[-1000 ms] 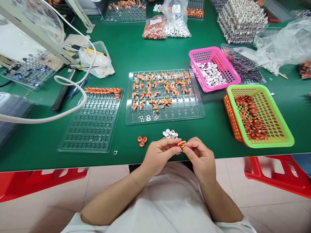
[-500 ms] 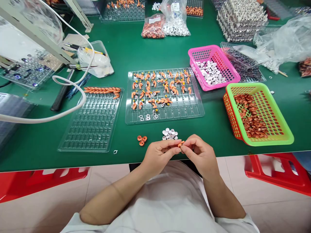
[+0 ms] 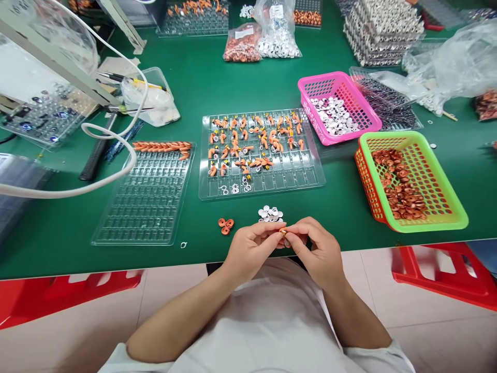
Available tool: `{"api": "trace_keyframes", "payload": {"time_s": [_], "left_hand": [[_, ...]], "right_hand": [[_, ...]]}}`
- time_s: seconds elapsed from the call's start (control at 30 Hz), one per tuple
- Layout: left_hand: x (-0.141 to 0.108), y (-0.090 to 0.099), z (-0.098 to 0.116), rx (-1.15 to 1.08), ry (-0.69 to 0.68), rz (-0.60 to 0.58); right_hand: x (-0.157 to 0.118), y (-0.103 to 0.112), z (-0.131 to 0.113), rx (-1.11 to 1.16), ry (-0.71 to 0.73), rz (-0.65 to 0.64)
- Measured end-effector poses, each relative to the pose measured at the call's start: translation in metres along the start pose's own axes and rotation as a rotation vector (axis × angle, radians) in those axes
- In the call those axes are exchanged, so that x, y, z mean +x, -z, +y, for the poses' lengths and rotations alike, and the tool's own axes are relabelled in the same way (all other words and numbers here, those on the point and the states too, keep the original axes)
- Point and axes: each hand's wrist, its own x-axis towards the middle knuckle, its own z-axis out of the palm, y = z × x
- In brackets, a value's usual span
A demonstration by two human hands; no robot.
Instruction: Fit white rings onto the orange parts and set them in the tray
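Note:
Both my hands meet at the table's front edge around a small orange part with gold and grey on it [image 3: 283, 234]. My left hand [image 3: 248, 249] pinches it from the left, and my right hand [image 3: 319, 253] grips it from the right; the fingertips cover most of it. Just beyond the fingers lies a heap of small white discs [image 3: 271, 213]. Left of them sit several orange-brown round pieces [image 3: 225, 226]. A clear compartment tray [image 3: 295, 182] farther back holds many curved orange parts and, in its front row, thin white rings.
A second clear tray [image 3: 135, 220] lies to the left, near a hammer [image 3: 93, 159] and a white cable [image 3: 70, 192]. On the right stand a pink basket [image 3: 334, 139] of white discs and a green basket [image 3: 446, 227] of brown pieces. Filled bags [image 3: 241, 49] lie at the back.
The orange part has turned between my fingertips, so its gold and grey portion now shows. Both hands stay together in nearly the same place. The view has shifted slightly.

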Motion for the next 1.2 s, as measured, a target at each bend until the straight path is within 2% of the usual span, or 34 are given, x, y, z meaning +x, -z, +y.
{"api": "trace_keyframes", "payload": {"time_s": [0.17, 0.37, 0.7, 0.97, 1.2], "left_hand": [[0.000, -0.005, -0.001, -0.041, -0.034, 0.035], [-0.001, -0.008, -0.003, 0.046, -0.068, 0.046], [0.001, -0.011, -0.010, 0.178, -0.123, 0.102], [-0.001, -0.011, -0.017, 0.308, -0.248, 0.085], [-0.001, -0.012, -0.016, 0.363, -0.291, 0.074]], "right_hand": [[-0.001, -0.001, 0.002, 0.006, -0.040, 0.016], [0.001, -0.002, -0.001, 0.017, -0.087, 0.038], [-0.001, -0.010, 0.000, -0.099, 0.034, 0.123], [-0.002, -0.008, 0.002, 0.119, -0.163, 0.081], [-0.004, -0.009, 0.003, 0.199, -0.229, 0.046]]}}
